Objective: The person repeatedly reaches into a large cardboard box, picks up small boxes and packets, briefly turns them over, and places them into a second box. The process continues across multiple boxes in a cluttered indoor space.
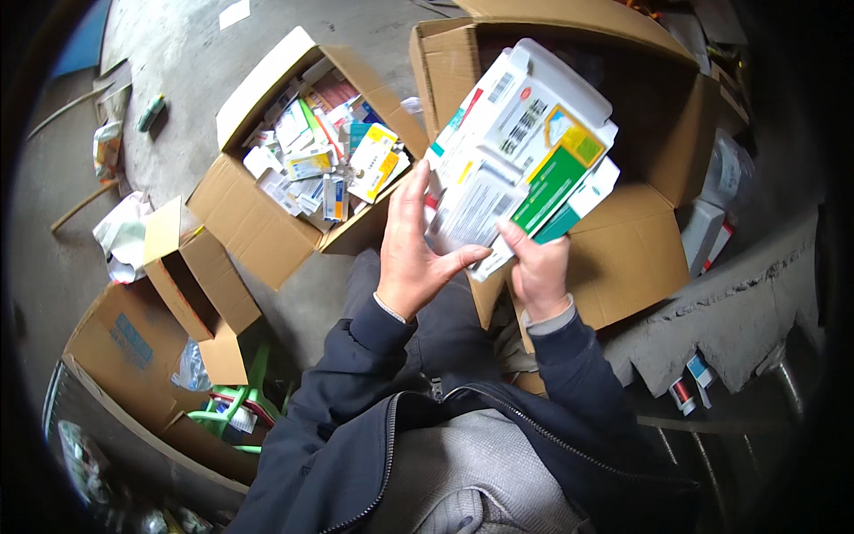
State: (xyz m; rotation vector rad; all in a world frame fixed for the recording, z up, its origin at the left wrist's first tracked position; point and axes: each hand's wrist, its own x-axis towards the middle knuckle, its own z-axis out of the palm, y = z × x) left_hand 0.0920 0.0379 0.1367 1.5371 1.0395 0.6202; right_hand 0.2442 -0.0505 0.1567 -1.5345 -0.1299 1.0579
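Note:
A stack of flattened medicine boxes [485, 191], white with green, yellow and teal printing, is held up between my two hands. My left hand [416, 245] grips the stack's left edge, its thumb pressed across the near corner. On the near right side, my right hand [536, 270] pinches the stack with the thumb on top; the other fingers are mostly hidden beneath. Behind the stack opens a large cardboard box [614, 236], its inside dark. Left of my hands stands another cardboard box [258, 205] filled with many small medicine boxes [311, 163].
A small open carton [200, 285] and a larger cardboard box [116, 347] stand at the lower left, near a green plastic stool [240, 405]. Crumpled white wrapping [123, 233] lies on the concrete floor. A broken-edged concrete ledge [721, 320] runs along the right.

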